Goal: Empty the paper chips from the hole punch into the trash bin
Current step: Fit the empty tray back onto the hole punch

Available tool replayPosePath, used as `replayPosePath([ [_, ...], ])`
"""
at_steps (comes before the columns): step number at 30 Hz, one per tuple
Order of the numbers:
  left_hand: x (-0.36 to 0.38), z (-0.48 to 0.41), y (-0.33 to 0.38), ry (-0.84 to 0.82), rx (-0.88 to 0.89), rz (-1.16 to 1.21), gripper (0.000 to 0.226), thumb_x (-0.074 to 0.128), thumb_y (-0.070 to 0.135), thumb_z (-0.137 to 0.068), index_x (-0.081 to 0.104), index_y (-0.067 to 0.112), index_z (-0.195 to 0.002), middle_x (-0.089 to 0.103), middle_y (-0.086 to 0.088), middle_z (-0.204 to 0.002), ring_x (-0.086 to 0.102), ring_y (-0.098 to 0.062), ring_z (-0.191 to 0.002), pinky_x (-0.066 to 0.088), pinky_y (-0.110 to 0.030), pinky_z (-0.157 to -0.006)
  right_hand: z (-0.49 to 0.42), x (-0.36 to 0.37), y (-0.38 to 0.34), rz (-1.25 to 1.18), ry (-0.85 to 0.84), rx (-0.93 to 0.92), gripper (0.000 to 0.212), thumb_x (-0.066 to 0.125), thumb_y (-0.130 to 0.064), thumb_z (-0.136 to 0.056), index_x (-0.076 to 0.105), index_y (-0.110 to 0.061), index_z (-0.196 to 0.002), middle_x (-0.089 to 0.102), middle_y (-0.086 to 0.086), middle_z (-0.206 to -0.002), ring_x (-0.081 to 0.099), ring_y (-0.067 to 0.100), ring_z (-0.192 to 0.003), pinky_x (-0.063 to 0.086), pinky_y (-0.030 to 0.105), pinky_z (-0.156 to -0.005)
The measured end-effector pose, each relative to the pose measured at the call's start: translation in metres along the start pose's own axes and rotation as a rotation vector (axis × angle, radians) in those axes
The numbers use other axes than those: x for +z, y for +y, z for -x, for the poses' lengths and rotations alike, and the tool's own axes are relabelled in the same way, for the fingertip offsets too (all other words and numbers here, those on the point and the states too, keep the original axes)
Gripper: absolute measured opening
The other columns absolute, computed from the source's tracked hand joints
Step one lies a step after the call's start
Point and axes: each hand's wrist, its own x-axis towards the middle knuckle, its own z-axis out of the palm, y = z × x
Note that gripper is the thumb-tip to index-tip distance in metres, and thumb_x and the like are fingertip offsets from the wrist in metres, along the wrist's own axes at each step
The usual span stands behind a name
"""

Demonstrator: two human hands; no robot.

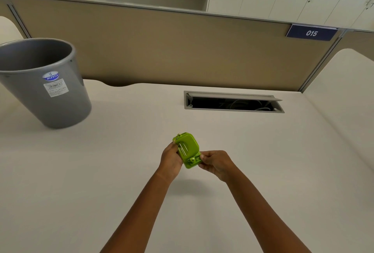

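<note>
A small lime-green hole punch is held above the white desk near its middle, tilted on its side. My left hand grips its left side from below. My right hand pinches its lower right end with thumb and fingers. The grey plastic trash bin stands on the desk at the far left, open at the top, well apart from the punch. Its inside bottom is hidden. No paper chips are visible.
An open cable hatch with wires inside is cut into the desk behind the punch to the right. A tan partition with a blue "015" sign walls off the back. White cabinets stand beyond it.
</note>
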Motion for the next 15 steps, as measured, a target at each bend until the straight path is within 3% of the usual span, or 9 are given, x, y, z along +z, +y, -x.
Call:
replayPosePath([
  [4,0.000,0.007,-0.009,-0.075,-0.091,-0.114,0.028,0.029,0.005,-0.099,0.055,0.003,-0.110,0.062,-0.010,-0.092,0.060,-0.021,-0.081,0.058,-0.027,-0.062,-0.001,0.000,0.002,-0.057,0.038,-0.018,0.029,0.047,0.011,-0.088,0.053,0.019,-0.115,0.060,0.011,-0.077,0.057,0.019,-0.070,0.052,0.022,-0.065],
  [8,-0.001,0.008,-0.012,-0.035,-0.127,-0.161,0.029,0.033,0.002,-0.097,0.051,0.002,-0.120,0.062,-0.010,-0.089,0.060,-0.022,-0.078,0.052,-0.032,-0.068,0.003,-0.006,-0.004,0.058,-0.015,-0.076,0.027,0.052,0.005,-0.088,0.057,0.015,-0.112,0.064,0.011,-0.080,0.062,0.017,-0.073,0.057,0.016,-0.061],
  [13,0.002,0.009,-0.003,-0.091,-0.099,-0.458,0.030,0.034,0.008,-0.099,0.052,0.002,-0.122,0.062,-0.009,-0.089,0.060,-0.018,-0.075,0.053,-0.028,-0.066,0.004,-0.014,-0.015,0.001,-0.204,0.008,0.037,0.042,-0.039,-0.094,0.063,-0.008,-0.102,0.070,0.009,-0.092,0.068,0.020,-0.082,0.057,0.028,-0.074],
  [15,0.006,0.009,0.000,-0.125,-0.069,-0.568,0.031,0.035,0.010,-0.099,0.053,0.003,-0.123,0.061,-0.012,-0.097,0.060,-0.017,-0.075,0.052,-0.027,-0.066,0.003,-0.012,-0.015,0.021,-0.210,-0.013,0.039,0.047,-0.042,-0.090,0.064,-0.009,-0.105,0.071,0.008,-0.095,0.070,0.020,-0.083,0.058,0.028,-0.071],
])
